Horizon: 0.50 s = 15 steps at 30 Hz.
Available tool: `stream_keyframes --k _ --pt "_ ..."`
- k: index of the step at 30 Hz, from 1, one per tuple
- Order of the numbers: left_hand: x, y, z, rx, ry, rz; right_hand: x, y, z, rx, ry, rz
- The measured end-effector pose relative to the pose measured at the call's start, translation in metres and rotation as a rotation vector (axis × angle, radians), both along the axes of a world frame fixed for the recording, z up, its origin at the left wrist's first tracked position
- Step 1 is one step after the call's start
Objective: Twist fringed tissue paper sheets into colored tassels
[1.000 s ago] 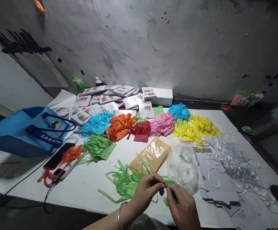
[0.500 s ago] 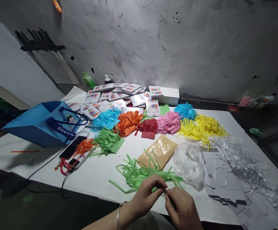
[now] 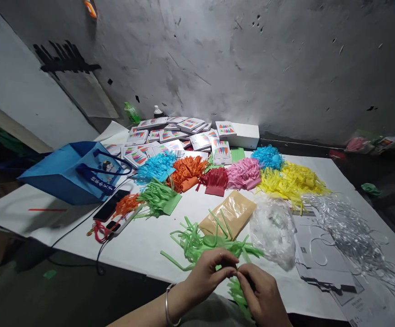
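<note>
My left hand (image 3: 211, 274), with a silver bangle at the wrist, is pinched at its fingertips against my right hand (image 3: 262, 290). Both pinch a thin green piece between them, its end largely hidden by the fingers. Green fringed strips (image 3: 240, 297) hang below the fingertips, partly behind my right hand. Just beyond my hands lies a loose heap of green strips (image 3: 197, 243), some resting over a tan plastic-wrapped packet (image 3: 233, 211). To the right of the packet sits a crumpled clear plastic bag (image 3: 274, 231).
Blue, orange, red, pink, yellow and green fringe bundles (image 3: 187, 172) cross the table. Behind them are printed boxes (image 3: 221, 151). A blue bag (image 3: 64, 175), phones (image 3: 110, 206) and cables lie left; silver strings (image 3: 350, 227) and flat cards (image 3: 320, 254) lie right.
Green fringed strips now show hanging below my fingertips. Both hands stay pinched together in nearly the same place. The whole view has shifted slightly, moving the table items right.
</note>
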<state>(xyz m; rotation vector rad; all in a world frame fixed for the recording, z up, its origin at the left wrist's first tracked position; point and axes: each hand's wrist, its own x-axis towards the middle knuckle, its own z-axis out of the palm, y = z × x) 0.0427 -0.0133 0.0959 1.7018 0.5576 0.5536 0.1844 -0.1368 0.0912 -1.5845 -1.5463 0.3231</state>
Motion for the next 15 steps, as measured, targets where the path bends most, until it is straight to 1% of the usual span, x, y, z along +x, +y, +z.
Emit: stream_keyframes --k 1,3,6,8,11,14,15 --pt "0.000 0.001 0.000 -0.023 0.004 -0.002 0.000 0.001 -0.001 -0.009 0.012 -0.011" --pt "-0.001 0.001 0.000 -0.145 -0.001 0.004 -0.001 0.003 -0.003 -0.006 0.039 -0.048" --pt "0.000 0.003 0.000 -0.347 -0.029 0.021 -0.002 0.006 -0.005 -0.030 0.116 -0.022" --pt "0.000 0.004 0.000 -0.386 -0.042 0.027 -0.002 0.007 -0.005 -0.056 0.170 -0.022" --pt "0.002 0.006 -0.001 -0.430 -0.043 0.027 -0.001 0.009 -0.004 -0.057 0.168 -0.033" --pt "0.004 0.009 -0.005 -0.528 -0.032 0.018 0.001 0.013 -0.004 -0.092 0.155 0.020" --pt "0.004 0.010 -0.005 -0.561 -0.027 0.016 0.002 0.014 -0.005 -0.110 0.164 0.017"
